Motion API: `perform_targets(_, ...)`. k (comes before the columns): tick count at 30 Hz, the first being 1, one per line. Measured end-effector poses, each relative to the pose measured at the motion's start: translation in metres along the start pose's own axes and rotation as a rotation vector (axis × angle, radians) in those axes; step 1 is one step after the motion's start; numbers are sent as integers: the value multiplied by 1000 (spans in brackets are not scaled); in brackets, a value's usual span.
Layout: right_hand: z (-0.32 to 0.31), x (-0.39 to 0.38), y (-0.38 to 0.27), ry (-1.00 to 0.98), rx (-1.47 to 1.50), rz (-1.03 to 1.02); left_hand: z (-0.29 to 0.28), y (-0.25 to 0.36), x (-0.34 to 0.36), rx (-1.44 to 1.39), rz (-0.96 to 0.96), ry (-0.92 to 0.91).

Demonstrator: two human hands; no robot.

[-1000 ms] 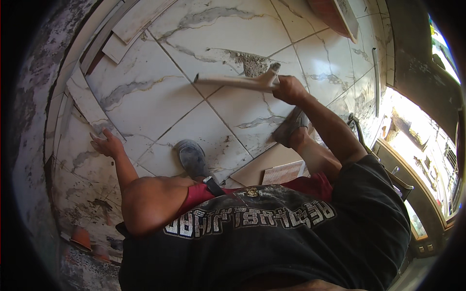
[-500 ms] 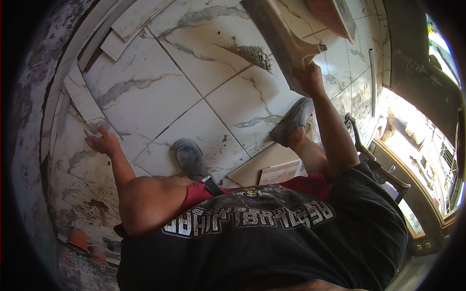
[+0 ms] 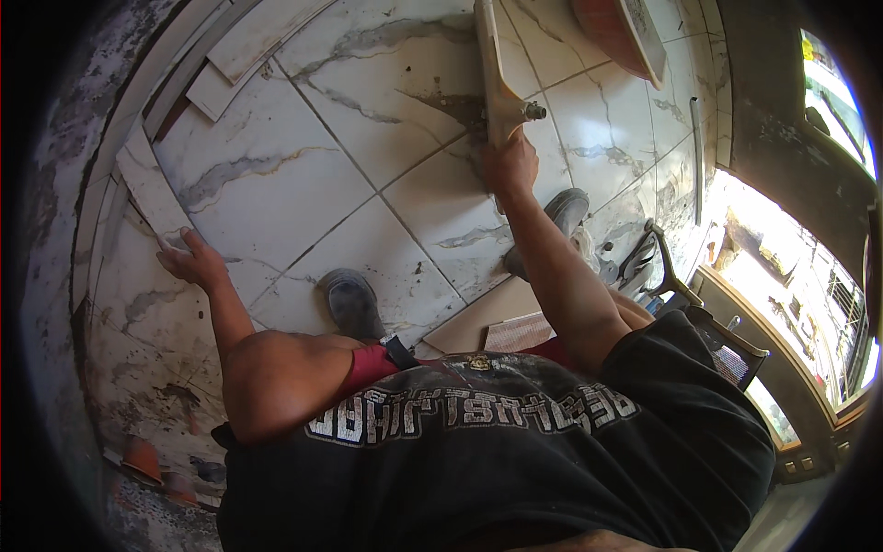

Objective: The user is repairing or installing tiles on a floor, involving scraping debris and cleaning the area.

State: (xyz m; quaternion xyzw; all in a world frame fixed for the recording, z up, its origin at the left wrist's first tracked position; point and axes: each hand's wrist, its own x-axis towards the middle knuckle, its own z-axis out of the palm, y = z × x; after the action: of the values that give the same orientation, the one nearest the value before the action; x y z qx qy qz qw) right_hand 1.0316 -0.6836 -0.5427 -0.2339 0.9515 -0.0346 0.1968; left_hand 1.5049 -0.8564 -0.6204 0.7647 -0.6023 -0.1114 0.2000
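Observation:
My left hand (image 3: 195,261) is at the near end of a narrow white tile strip (image 3: 152,189), its thumb and fingers closed about the strip's edges. That strip lies along the left side of the marbled tile floor (image 3: 267,175). Ahead and to the right, my right hand (image 3: 511,167) grips the near end of a long beige-and-grey tool (image 3: 497,69), tilted up on its narrow side. A round metal fitting (image 3: 533,111) sticks out of the tool just beyond my fist. I cannot make out what kind of tool it is.
Grey crumbs of mortar (image 3: 460,109) lie by the tool. A red basin (image 3: 616,37) stands at the far right. More cut tile pieces (image 3: 244,51) rest at the far left. Close to my feet are a tile piece (image 3: 474,317) and a dark metal frame (image 3: 667,262).
My right hand has swung left with the long tool, which has turned from showing its broad face to its narrow side. My left fingers, spread before, have closed on the tile strip.

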Motion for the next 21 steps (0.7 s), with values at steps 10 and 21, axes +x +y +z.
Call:
perform_targets(10,24,-51,-75,-272,336,-193,8,5,9,-46,14,76)
perform_targets(21,37,-17,22,33,531,79,-10,29,10,-118,-19,57)
